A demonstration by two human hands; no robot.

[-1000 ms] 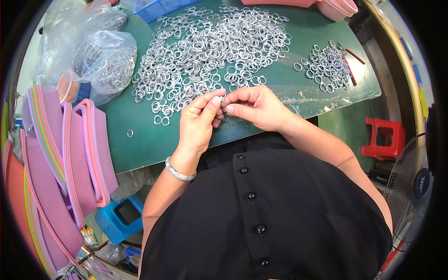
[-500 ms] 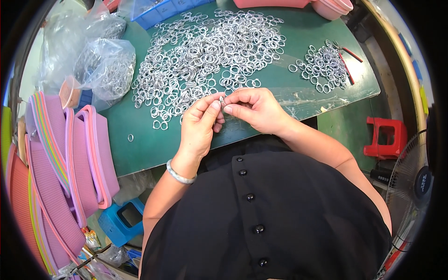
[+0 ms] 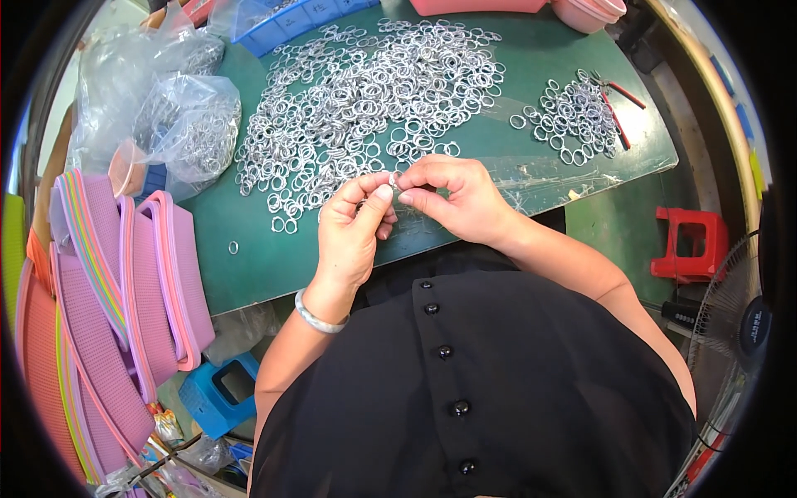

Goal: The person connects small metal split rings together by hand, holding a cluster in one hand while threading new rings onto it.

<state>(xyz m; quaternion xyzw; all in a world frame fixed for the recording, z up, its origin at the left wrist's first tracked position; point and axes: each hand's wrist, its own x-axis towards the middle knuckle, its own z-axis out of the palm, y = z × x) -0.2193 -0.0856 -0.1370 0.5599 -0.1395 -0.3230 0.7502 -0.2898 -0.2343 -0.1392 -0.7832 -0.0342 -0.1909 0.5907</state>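
Note:
Between my fingertips, at the near side of the green table (image 3: 249,282), is a small silver metal ring (image 3: 393,179). My left hand (image 3: 353,220) pinches it between thumb and forefinger. My right hand (image 3: 457,195) is closed in a pinch at the ring's right side, thumb and forefinger meeting on it. Just beyond my hands spreads a large heap of silver metal rings (image 3: 365,91). A smaller pile of the same rings (image 3: 573,120) lies to the right, with red-handled pliers (image 3: 618,120) against it. One lone ring (image 3: 233,247) rests at the table's left.
Clear plastic bags of rings (image 3: 195,124) stand at the left, near pink and purple woven baskets (image 3: 166,282). A blue bin (image 3: 299,18) and pink basins (image 3: 585,12) line the far edge. Off the table are a red stool (image 3: 691,245), a blue stool (image 3: 217,394) and a fan (image 3: 730,307).
My hands stay in nearly the same place, still pinching together. The ring between the fingertips is turned a little and shows more plainly now.

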